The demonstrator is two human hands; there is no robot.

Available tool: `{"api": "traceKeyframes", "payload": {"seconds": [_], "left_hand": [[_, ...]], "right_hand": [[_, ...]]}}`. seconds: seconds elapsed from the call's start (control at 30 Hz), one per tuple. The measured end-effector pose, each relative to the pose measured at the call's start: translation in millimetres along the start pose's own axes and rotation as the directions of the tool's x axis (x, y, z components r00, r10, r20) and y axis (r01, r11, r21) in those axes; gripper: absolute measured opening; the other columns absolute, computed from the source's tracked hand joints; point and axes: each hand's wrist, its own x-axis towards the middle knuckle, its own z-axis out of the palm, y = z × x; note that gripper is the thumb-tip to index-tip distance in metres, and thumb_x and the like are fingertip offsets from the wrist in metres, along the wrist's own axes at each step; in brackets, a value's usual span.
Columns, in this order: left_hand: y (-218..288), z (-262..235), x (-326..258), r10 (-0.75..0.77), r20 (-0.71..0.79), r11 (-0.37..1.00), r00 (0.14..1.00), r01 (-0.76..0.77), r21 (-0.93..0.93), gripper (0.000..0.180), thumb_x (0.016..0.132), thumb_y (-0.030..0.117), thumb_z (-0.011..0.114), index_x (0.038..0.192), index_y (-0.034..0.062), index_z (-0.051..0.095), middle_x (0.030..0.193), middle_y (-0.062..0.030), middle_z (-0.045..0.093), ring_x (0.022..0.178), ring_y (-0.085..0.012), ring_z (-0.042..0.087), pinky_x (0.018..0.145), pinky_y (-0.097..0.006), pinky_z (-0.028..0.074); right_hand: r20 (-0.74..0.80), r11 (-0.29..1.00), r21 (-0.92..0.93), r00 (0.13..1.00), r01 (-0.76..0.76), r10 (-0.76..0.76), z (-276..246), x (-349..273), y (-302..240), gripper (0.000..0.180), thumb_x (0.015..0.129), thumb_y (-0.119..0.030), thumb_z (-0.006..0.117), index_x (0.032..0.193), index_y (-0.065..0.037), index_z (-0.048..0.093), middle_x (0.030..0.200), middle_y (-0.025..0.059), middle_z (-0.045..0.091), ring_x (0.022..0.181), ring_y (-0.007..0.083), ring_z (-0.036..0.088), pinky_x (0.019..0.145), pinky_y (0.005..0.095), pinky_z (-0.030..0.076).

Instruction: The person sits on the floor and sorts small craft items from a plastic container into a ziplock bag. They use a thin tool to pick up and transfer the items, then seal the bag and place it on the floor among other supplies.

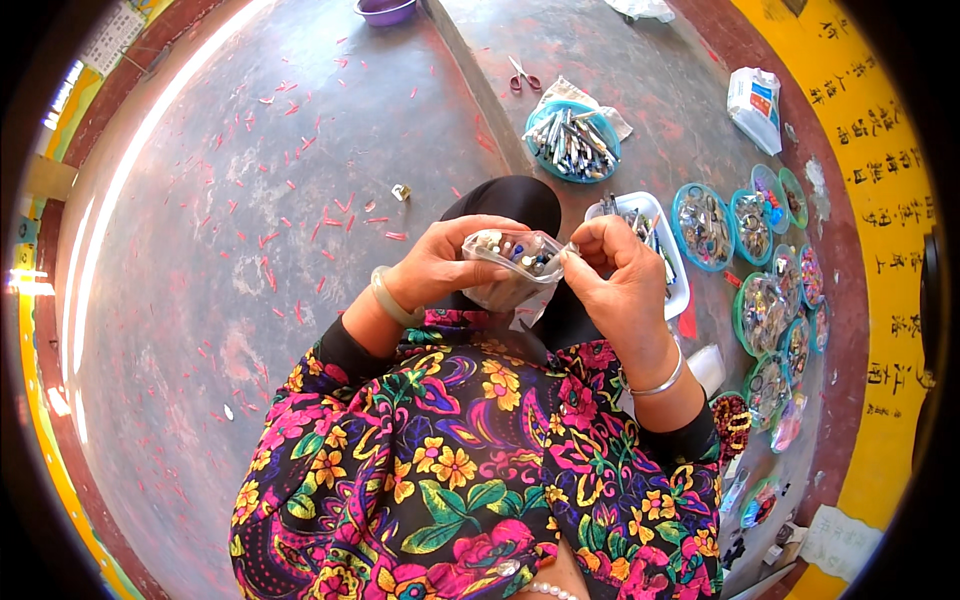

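My left hand (440, 262) is closed round the side of a clear plastic bag (500, 292), held above my lap. Inside the bag lie small white, blue and dark pieces, too small to name for certain. At the bag's right edge, my right hand (612, 262) pinches the rim between thumb and fingers. Just beyond that hand is a white tray (683, 290) of pens or pen-like sticks, partly hidden by my wrist. A blue-green basket (530, 150) full of pens stands farther ahead.
Several round baskets (735, 312) of small parts crowd the right side near the yellow wall (880, 260). Red-handled scissors (524, 80) lie beyond the pen basket. A purple basin (385, 14) is at the far edge. Red scraps (268, 270) litter the concrete floor at left.
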Motion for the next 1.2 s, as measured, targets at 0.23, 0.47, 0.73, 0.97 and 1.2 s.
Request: {"api": "traceKeyframes", "payload": {"seconds": [0.23, 0.47, 0.73, 0.97, 1.2], "left_hand": [[0, 0, 0, -0.008, 0.007, 1.000, 1.000, 0.008, 0.012, 0.046, 0.079, 0.000, 0.066, 0.123, -0.0022, 0.052, 0.122, -0.0115, 0.058, 0.111, -0.0173, 0.055, 0.098, -0.032, 0.042], [2, -1, -1, -0.017, 0.005, 1.000, 1.000, 0.017, 0.015, 0.046, 0.079, 0.001, 0.066, 0.123, -0.0020, 0.052, 0.120, -0.0107, 0.059, 0.111, -0.0165, 0.055, 0.097, -0.032, 0.042], [1, -1, -1, 0.024, -0.001, 1.000, 1.000, -0.024, 0.005, 0.044, 0.081, 0.002, 0.065, 0.122, -0.0020, 0.052, 0.118, -0.0095, 0.060, 0.108, -0.0157, 0.055, 0.095, -0.031, 0.043], [-3, -5, -2, 0.034, -0.026, 0.999, 0.999, -0.034, -0.005, 0.044, 0.080, 0.002, 0.066, 0.122, -0.0015, 0.053, 0.117, -0.0089, 0.060, 0.107, -0.0145, 0.056, 0.094, -0.030, 0.044], [-2, -5, -2, 0.008, -0.016, 1.000, 1.000, -0.008, -0.012, 0.046, 0.080, 0.001, 0.066, 0.123, -0.0030, 0.051, 0.120, -0.0118, 0.059, 0.110, -0.0181, 0.056, 0.097, -0.033, 0.042]], "right_hand": [[0.147, 0.990, -0.098, 0.982, -0.104, 0.118, -2, 10, -8, 0.020, 0.077, -0.014, 0.068, 0.076, -0.003, 0.052, 0.059, 0.0082, 0.059, 0.053, 0.0139, 0.059, 0.049, 0.0263, 0.045], [0.173, 0.975, -0.220, 0.983, -0.014, 0.053, -4, 13, -6, 0.024, 0.076, -0.019, 0.070, 0.074, -0.004, 0.052, 0.056, 0.0101, 0.056, 0.050, 0.0209, 0.058, 0.047, 0.0313, 0.043], [0.190, 0.894, -0.366, 0.961, 0.260, -0.202, -1, 6, -4, 0.014, 0.076, -0.016, 0.070, 0.080, -0.004, 0.063, 0.068, 0.0110, 0.061, 0.061, 0.0269, 0.060, 0.054, 0.0344, 0.046], [0.124, 0.841, -0.311, 0.897, 0.442, -0.425, -6, -1, 0, 0.017, 0.071, -0.005, 0.071, 0.088, -0.002, 0.069, 0.085, 0.0111, 0.063, 0.079, 0.0262, 0.060, 0.069, 0.0331, 0.048], [0.190, 0.729, -0.408, 0.832, 0.550, -0.521, -2, -9, 9, 0.019, 0.071, -0.007, 0.069, 0.090, -0.004, 0.069, 0.102, 0.0131, 0.063, 0.096, 0.0296, 0.059, 0.084, 0.0372, 0.045]]}}
